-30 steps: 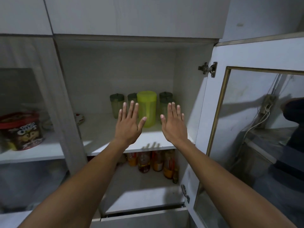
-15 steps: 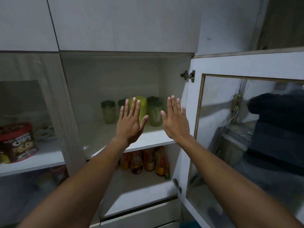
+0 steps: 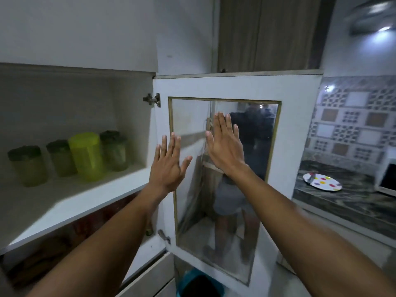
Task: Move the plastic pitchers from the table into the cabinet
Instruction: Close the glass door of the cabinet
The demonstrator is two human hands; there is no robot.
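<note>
A bright yellow-green plastic pitcher (image 3: 86, 156) stands upright on the white cabinet shelf (image 3: 70, 202), among three pale green containers with dark lids (image 3: 29, 166) (image 3: 61, 157) (image 3: 114, 152). My left hand (image 3: 168, 168) is raised, fingers spread, holding nothing, just right of the shelf's end. My right hand (image 3: 226, 144) is also open and flat, in front of the glass pane of the open cabinet door (image 3: 300, 133). Whether it touches the glass is unclear.
The open door hangs on hinges (image 3: 152, 99) at the cabinet's right side. Bottles sit dimly on the lower shelf (image 3: 70, 234). To the right, a dark stone counter (image 3: 353, 200) carries a dotted plate (image 3: 322, 182) and a white appliance (image 3: 387, 179). A teal bin (image 3: 199, 284) stands below.
The view has swung to the right, so the cabinet shelf now lies at the left. Both open hands have shifted from in front of the pitcher to in front of the glass door.
</note>
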